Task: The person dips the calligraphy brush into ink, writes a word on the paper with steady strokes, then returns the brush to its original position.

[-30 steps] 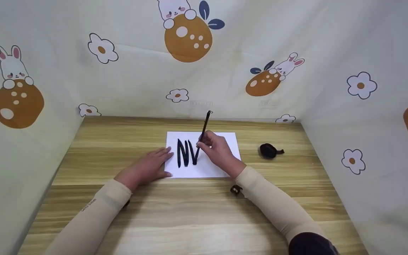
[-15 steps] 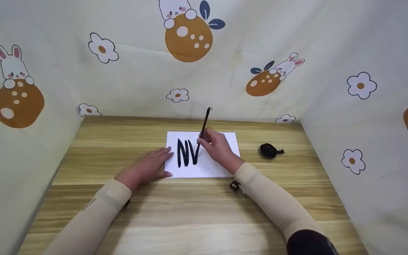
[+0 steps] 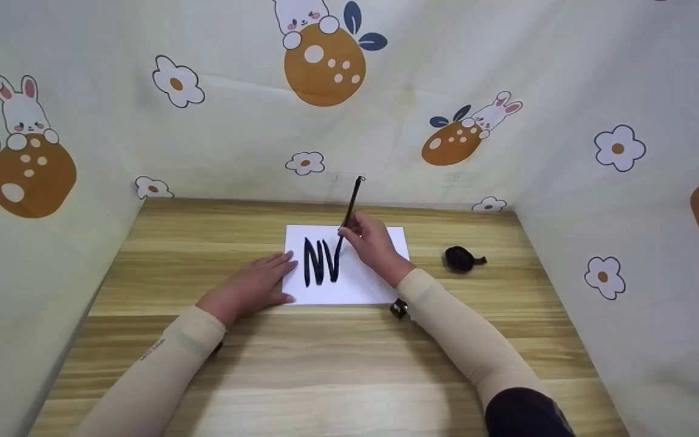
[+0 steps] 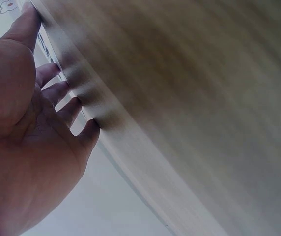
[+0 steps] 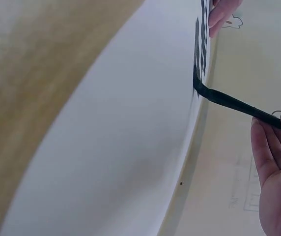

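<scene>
My right hand [image 3: 375,246] pinches a black brush [image 3: 352,203] by its handle, upright with a slight tilt. In the right wrist view the dark bristles of the brush [image 5: 226,101] bend against the white paper [image 5: 111,113]. Thick black strokes [image 3: 319,262], a zigzag like an N and then a V shape, cover the left half of the paper [image 3: 355,291]. My left hand [image 3: 252,285] rests on the paper's left edge, fingers spread and fairly straight. In the left wrist view the fingertips of the left hand [image 4: 37,123] touch the surface.
A small round black dish [image 3: 459,259] with a short handle stands right of the paper on the wood-grain table [image 3: 313,364]. Patterned cloth walls [image 3: 234,133] with rabbits and flowers enclose the table at the back and both sides.
My right hand and the brush have moved away from me, up the paper, and the V's right-hand stroke has grown longer. The left hand stays in place.
</scene>
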A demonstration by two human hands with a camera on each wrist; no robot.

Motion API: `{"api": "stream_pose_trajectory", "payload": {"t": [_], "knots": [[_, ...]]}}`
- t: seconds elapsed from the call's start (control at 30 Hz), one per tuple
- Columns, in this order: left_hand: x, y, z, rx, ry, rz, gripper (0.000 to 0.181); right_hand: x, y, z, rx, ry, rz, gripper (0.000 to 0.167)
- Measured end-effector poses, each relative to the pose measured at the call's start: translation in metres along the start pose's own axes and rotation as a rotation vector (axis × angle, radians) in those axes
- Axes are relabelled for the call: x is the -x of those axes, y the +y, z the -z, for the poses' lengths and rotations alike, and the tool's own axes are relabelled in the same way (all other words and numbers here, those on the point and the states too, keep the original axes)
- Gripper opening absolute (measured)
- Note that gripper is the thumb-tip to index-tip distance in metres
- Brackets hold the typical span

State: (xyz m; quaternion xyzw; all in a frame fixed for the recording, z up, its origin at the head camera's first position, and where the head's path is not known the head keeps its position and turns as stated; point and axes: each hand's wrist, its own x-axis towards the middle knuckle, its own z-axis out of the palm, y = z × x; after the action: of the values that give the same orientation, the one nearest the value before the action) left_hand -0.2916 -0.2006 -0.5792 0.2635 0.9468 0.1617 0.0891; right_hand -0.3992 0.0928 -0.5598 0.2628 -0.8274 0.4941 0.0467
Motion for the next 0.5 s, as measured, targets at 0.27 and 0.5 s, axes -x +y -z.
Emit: {"api": "stream_pose_trajectory", "payload": {"t": [0.27,0.5], "knots": [[-0.001,-0.001,-0.001,-0.019,0.011,-0.008,0.082,-0.012,0.008,0.001,0.042,0.035,-0.022,0.009],[-0.001,-0.001,0.001,-0.022,0.012,-0.009,0.083,-0.018,0.012,0.001,0.059,0.087,-0.019,0.010]]}}
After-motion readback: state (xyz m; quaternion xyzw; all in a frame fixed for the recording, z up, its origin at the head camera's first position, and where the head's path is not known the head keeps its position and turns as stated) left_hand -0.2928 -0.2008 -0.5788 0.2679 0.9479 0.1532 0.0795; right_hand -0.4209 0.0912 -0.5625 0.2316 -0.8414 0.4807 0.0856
